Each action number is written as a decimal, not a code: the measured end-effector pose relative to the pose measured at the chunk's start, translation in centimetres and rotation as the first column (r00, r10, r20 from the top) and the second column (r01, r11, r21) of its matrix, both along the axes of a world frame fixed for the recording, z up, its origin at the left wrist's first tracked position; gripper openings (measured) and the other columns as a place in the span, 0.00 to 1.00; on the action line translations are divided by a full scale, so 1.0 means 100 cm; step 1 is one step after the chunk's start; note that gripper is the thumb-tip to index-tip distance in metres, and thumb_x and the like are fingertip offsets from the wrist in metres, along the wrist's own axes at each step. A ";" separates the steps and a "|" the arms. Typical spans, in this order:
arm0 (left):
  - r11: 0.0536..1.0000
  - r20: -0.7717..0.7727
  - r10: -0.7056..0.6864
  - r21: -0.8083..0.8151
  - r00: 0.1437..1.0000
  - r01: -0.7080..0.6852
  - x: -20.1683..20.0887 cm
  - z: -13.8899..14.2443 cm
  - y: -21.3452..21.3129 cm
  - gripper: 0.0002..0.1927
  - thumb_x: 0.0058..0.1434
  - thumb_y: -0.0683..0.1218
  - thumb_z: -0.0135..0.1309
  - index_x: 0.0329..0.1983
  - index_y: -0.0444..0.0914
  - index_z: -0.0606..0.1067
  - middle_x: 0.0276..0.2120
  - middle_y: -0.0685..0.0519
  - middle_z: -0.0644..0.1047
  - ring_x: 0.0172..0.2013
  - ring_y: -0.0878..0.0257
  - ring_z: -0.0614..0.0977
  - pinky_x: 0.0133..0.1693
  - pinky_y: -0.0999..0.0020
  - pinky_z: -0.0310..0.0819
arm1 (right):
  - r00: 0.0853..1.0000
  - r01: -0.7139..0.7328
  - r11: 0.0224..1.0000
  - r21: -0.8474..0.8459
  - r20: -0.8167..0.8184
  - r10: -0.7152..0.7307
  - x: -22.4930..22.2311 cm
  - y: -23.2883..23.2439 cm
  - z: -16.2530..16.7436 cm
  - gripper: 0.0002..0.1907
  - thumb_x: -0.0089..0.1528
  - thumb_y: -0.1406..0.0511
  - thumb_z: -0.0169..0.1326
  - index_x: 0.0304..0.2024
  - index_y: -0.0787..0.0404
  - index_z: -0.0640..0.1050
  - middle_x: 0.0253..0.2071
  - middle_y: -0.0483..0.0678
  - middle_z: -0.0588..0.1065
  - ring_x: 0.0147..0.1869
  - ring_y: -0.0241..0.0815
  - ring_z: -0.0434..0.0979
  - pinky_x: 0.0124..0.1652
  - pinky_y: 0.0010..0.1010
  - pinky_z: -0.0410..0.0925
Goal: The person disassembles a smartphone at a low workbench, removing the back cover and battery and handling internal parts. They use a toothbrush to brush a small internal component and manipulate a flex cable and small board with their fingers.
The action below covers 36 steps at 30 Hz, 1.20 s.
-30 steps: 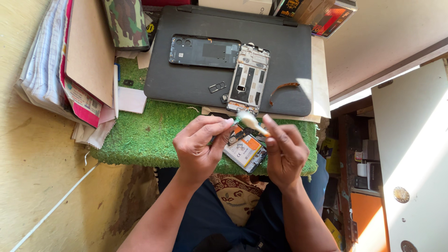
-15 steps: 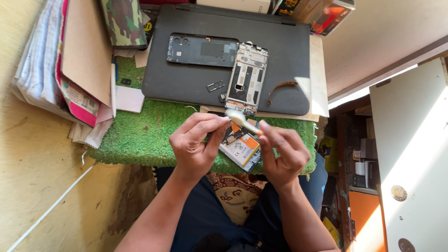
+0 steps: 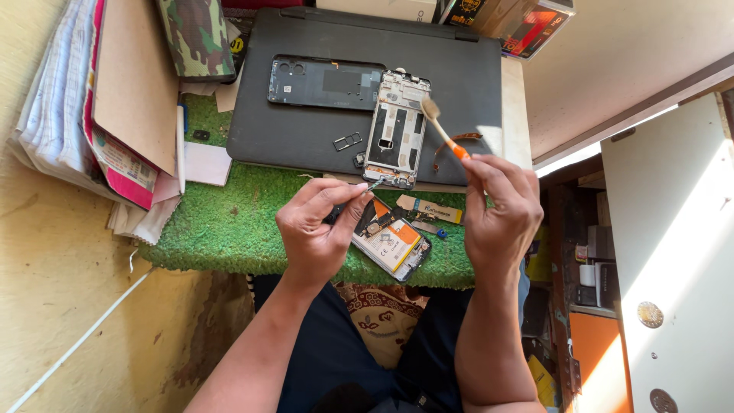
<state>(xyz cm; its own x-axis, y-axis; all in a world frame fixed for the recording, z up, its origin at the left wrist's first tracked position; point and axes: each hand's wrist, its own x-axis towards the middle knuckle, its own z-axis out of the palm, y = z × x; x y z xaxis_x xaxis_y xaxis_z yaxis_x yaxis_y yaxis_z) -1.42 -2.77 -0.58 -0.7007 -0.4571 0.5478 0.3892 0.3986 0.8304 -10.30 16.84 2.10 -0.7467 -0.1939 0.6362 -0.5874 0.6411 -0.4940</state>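
Observation:
My left hand (image 3: 317, 226) pinches thin tweezers (image 3: 372, 185), their tip near the lower edge of an opened phone frame (image 3: 395, 128) lying on a dark laptop lid (image 3: 306, 138). My right hand (image 3: 501, 210) holds a small brush (image 3: 440, 126) with an orange ferrule, its bristles raised over the right side of the phone frame. Below my hands, a second opened phone with an orange-and-white battery (image 3: 391, 241) rests on the green turf mat (image 3: 222, 222).
A dark phone back cover (image 3: 323, 82) lies on the lid's left; a SIM tray (image 3: 347, 141) and a brown flex cable (image 3: 459, 140) lie beside the frame. Papers and folders (image 3: 99, 115) pile at the left. Boxes (image 3: 527, 27) stand behind. A white cabinet (image 3: 673, 229) is right.
My hands have drawn apart. The right hand lifted the brush up and right over the phone frame; the left hand stays low with the tweezers.

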 end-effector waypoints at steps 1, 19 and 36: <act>1.000 0.002 0.007 0.010 1.000 -0.007 -0.001 0.000 0.000 0.08 0.60 0.37 0.66 0.43 0.35 0.82 0.35 0.51 0.81 0.36 0.65 0.83 0.38 0.72 0.78 | 1.000 -0.002 0.998 0.056 -0.016 0.003 -0.001 -0.002 0.004 0.09 0.66 0.74 0.60 0.48 0.61 0.85 0.47 0.49 0.83 0.51 0.45 0.75 0.49 0.35 0.71; 0.989 -0.018 -0.055 -0.139 0.998 0.052 0.001 0.001 -0.002 0.10 0.60 0.38 0.66 0.44 0.40 0.83 0.37 0.54 0.81 0.38 0.63 0.82 0.40 0.70 0.77 | 0.983 -0.111 0.917 0.384 0.176 0.045 0.024 0.005 0.026 0.12 0.62 0.67 0.61 0.49 0.55 0.84 0.42 0.48 0.82 0.43 0.46 0.81 0.42 0.38 0.73; 0.980 -0.035 -0.066 -0.191 0.997 0.058 0.000 0.003 -0.001 0.10 0.58 0.38 0.67 0.43 0.40 0.83 0.36 0.54 0.81 0.38 0.62 0.81 0.39 0.68 0.76 | 0.980 -0.152 0.889 0.431 0.180 0.080 0.016 0.002 0.019 0.07 0.61 0.69 0.58 0.40 0.57 0.85 0.39 0.46 0.81 0.44 0.48 0.80 0.43 0.39 0.72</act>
<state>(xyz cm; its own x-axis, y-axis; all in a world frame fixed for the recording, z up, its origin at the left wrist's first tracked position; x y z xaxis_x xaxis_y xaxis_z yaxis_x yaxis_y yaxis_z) -1.39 -2.85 -0.31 -0.6997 -0.2985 0.6491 0.4499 0.5217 0.7249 -8.68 17.09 3.97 -0.7825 -0.5186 0.3446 -0.6112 0.7454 -0.2662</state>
